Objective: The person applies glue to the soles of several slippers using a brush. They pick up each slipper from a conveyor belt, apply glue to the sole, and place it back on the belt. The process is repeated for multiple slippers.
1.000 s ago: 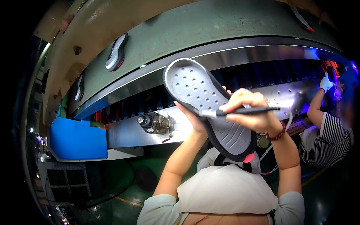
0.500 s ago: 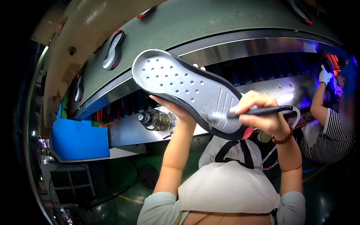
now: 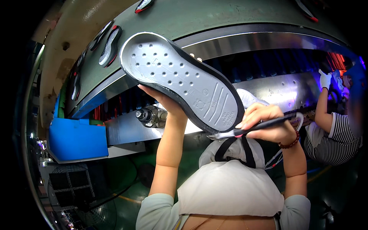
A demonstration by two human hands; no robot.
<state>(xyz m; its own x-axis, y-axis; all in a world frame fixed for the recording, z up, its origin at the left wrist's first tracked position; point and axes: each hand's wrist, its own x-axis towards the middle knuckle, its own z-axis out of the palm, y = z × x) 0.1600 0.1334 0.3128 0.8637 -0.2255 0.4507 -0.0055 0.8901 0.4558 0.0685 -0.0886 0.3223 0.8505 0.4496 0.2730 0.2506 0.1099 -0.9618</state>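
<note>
A grey shoe sole (image 3: pixel 174 78) with a black rim is held up tilted, its dimpled heel at upper left and its ridged toe at lower right. My left hand (image 3: pixel 165 100) grips it from beneath and behind; some fingertips show past the far edge. In my right hand (image 3: pixel 270 124) is a brush (image 3: pixel 264 125) with a black handle and a pale tube running from its back end. The brush's wet-looking bristles are at the sole's near toe edge; whether they touch cannot be told.
Several more soles, one of them grey and red-edged (image 3: pixel 110 46), lie on the green conveyor belt (image 3: pixel 222 17). On a metal ledge stands a clear bottle with a black cap (image 3: pixel 152 116), near a blue box (image 3: pixel 78 138). A co-worker's gloved hand (image 3: pixel 325 79) is at far right.
The sole has shifted left and slightly up in the view. The brush has gone from the sole's toe surface to its near toe edge. Soles on the belt appear displaced.
</note>
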